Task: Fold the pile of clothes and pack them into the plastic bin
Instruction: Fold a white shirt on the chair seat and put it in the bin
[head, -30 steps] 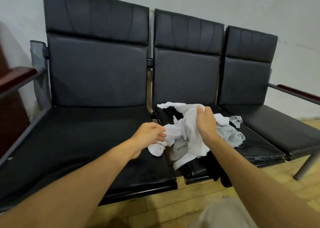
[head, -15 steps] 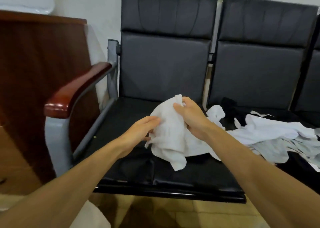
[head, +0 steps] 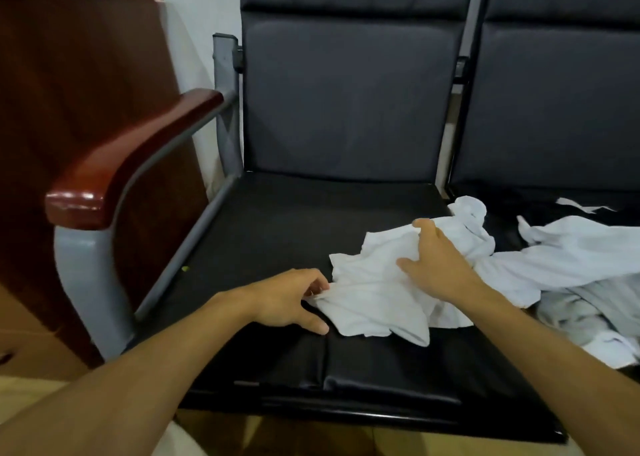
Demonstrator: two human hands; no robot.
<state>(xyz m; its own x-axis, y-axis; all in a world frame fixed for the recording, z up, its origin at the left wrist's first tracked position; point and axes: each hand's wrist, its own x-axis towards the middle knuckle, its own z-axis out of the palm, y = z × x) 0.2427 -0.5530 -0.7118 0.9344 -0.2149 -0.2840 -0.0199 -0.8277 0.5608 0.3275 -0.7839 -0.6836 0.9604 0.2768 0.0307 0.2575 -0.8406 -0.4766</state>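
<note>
The crumpled white cloth garment (head: pixel 374 293) lies on the right half of the black padded seat (head: pixel 277 234), towards its near edge, partly spread and with several folds. The left hand (head: pixel 287 300) is at the garment's near-left corner; its grip is clamped on that corner, with the edge of the cloth pinched between thumb and fingers and the hand resting low on the seat. The right hand (head: pixel 436 265) lies on top of the garment, further right and farther back; its grip is apart, fingers spread over the cloth, the thumb pointing left and the index fingertip at the far edge of the fabric. The garment thus spans the area between the two hands. The loose pile of white and grey clothes (head: pixel 571 258) lies on the adjacent seat to the right, touching the garment. A red-brown wooden armrest (head: pixel 138 151) stands at the seat's left side.
</note>
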